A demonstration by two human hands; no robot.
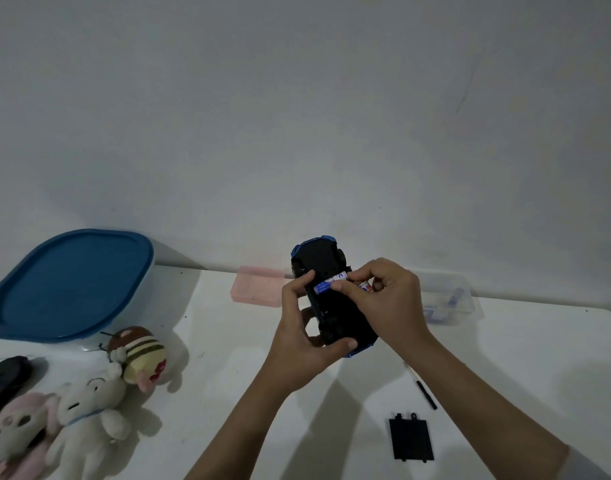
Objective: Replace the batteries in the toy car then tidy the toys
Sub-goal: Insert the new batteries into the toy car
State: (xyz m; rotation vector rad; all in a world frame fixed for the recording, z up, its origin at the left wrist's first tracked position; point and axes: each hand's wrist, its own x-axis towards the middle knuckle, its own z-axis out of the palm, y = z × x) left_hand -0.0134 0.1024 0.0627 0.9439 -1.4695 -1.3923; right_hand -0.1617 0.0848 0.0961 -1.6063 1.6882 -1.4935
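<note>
Nearest you, at the lower right of the frame, the black battery cover (411,438) lies flat on the white surface (505,358), with a thin screwdriver (422,388) just above it; both sit well apart from your hands. Above them, at centre frame, your left hand (306,336) grips the upturned toy car (326,296) by its near end, thumb curled under the bumper and forefinger laid along the left flank. The car's long axis runs from lower right to upper left, nose or tail up toward the wall; which end, you cannot tell. Your right hand (383,306) comes in from the right and pinches 1 blue-and-white battery (331,284) at the open bay. The battery's long axis lies across the car, tilted slightly up to the right, its left end pointing at your left forefinger. By my judgement, seating it calls for levelling that axis with the bay, then pressing down. Plush toys (89,403) wait at lower left beside the blue-lidded box (68,285).
</note>
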